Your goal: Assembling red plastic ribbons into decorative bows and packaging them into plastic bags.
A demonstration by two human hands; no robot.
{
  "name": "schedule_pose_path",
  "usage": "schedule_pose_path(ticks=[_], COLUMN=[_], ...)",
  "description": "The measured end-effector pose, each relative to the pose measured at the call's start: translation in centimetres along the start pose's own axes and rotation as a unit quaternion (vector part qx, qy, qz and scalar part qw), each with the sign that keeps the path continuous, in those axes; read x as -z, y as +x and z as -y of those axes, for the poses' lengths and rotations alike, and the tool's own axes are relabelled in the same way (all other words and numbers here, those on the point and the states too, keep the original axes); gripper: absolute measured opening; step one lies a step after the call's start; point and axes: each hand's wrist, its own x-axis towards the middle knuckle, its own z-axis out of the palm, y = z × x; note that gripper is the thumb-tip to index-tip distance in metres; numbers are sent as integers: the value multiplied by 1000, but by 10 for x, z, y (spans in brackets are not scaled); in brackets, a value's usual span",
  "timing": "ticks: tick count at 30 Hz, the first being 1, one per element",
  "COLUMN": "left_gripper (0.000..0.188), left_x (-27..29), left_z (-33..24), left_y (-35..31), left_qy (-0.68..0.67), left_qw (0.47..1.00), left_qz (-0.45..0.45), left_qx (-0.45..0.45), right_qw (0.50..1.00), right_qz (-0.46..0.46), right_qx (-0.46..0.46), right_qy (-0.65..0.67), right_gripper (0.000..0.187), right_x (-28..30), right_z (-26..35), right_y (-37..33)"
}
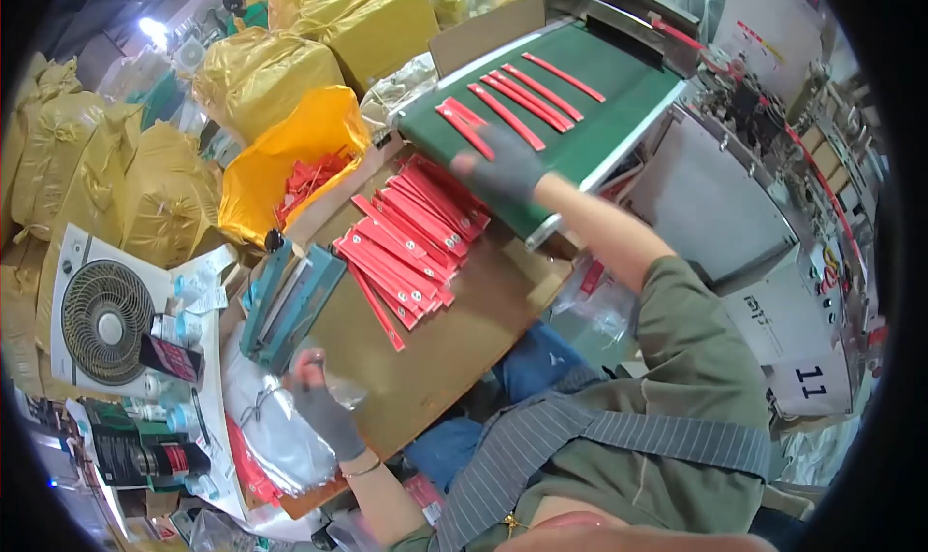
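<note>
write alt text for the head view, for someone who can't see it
A person's grey-gloved right hand is at a green conveyor belt bearing long red strips. A pile of similar strips lies on the brown table, and the left hand is beside clear plastic bags. Yellow-wrapped bundles and a fan stand at the left.

I've got R hand [503, 162], grey-gloved & blurred, at green belt [604, 129] w/ slim red pkts [507, 116] spaced along it. L hand [327, 407], also gloved, nr clear plastic bags [285, 450]. Btwn hands I see red pkt pile [411, 238] on brown table [425, 359], orange bag [256, 185] beyond.
</note>
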Motion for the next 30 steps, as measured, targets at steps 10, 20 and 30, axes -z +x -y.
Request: schedule_pose_path(ticks=[10,20,30], left_gripper=[73,78,56], left_x=[-159,-209,-133], left_z=[107,87,26], left_y=[62,82,63], left_qy=[177,104,-265], left_qw=[974,977,914], left_qz=[116,81,129], left_qx=[77,168,280], right_qw=[986,943,688], right_qz=[63,148,384], right_qx=[-23,-284,-269], right_qy=[-150,90,554], right_gripper=[73,91,51], right_x=[5,-147,-179], right_z=[-98,9,71], right_y=[99,57,-35])
